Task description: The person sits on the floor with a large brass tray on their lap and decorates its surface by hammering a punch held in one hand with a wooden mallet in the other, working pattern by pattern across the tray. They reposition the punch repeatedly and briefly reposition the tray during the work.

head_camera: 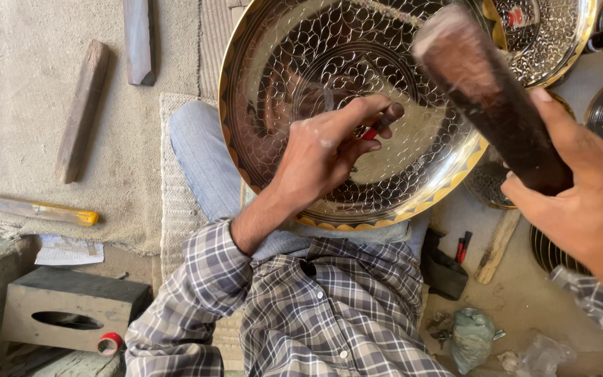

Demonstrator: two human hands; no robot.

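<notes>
Large brass tray (pixel 294 63) rests on the lap, upper centre of frame. Scale pattern already covers most of its face; a small middle patch looks plain. Left hand (pixel 322 150) pinches one chisel punch (pixel 383 120) to it. Right hand (pixel 587 202) grips one raised mallet (pixel 486 91). Four other metal dishes at right; three wooden bars upper left.
</notes>
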